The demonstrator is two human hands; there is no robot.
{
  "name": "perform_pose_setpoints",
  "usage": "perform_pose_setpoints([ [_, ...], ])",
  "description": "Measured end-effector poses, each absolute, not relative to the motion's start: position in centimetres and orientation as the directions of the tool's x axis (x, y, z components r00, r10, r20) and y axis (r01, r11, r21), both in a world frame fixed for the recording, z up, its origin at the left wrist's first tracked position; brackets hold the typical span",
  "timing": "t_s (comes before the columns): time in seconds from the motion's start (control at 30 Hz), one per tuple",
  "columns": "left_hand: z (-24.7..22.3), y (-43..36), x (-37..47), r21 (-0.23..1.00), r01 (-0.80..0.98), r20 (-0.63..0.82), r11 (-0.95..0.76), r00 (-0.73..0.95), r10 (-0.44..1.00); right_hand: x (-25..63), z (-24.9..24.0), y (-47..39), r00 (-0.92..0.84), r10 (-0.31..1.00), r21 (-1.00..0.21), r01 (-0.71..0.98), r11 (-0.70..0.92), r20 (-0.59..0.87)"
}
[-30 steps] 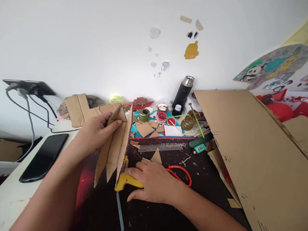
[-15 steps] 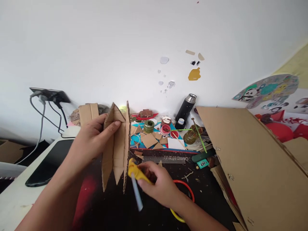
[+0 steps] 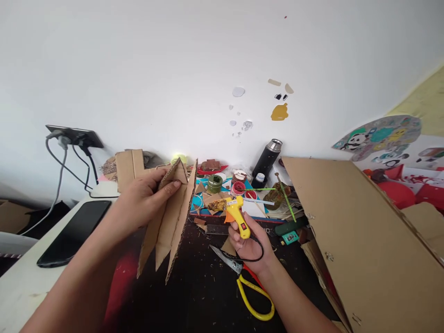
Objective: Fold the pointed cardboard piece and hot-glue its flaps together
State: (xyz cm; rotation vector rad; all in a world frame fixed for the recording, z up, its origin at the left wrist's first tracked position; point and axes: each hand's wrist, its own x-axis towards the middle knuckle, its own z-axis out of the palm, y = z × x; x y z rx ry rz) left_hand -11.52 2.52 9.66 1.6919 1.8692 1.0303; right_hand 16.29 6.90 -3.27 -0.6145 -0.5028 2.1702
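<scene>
My left hand (image 3: 145,196) pinches the upper end of a folded cardboard piece (image 3: 170,226), thumb on its inner face and fingers behind its left side. The piece hangs upright with pointed lower ends. My right hand (image 3: 253,243) is closed round a yellow glue gun (image 3: 236,213) with an orange trigger, a red switch and a stained nozzle pointing left at the cardboard, apart from it. A clear glue stick (image 3: 262,201) sticks out of its back. Below my right hand, scissors (image 3: 255,298) with red and yellow handles lie on the dark table.
Paint jars (image 3: 215,184), cardboard scraps and a black flask (image 3: 268,157) stand along the wall. A large cardboard panel (image 3: 360,240) leans at the right. On the left are a phone (image 3: 74,233) and a power strip (image 3: 74,135) with cables.
My right hand has turned palm up, and the glue gun has swung up and right, now upright with its nozzle leftward. The cardboard has tilted, and the scissors' blades have come into view.
</scene>
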Motion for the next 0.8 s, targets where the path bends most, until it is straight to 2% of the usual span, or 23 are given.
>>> perform_pose_setpoints([
  [0.17,9.6,2.7,-11.6,0.799,0.602,0.136,-0.007,-0.168,0.976,16.9,-3.0,6.7,-0.591,0.793,-0.521,-0.635,-0.57,-0.147],
  [0.4,9.4,2.7,-11.5,0.807,0.59,0.132,0.007,-0.191,0.973,16.7,-3.8,6.9,-0.736,0.658,-0.541,-0.493,-0.681,-0.157],
  [0.67,9.8,2.5,-11.7,0.757,0.653,0.169,0.02,-0.226,0.959,16.2,-3.3,6.3,-0.702,0.695,-0.506,-0.547,-0.666,-0.155],
  [0.8,9.5,2.3,-12.6,0.744,0.66,0.148,0.108,-0.32,0.936,16.2,-3.1,6.1,-0.716,0.677,-0.518,-0.519,-0.68,-0.17],
])
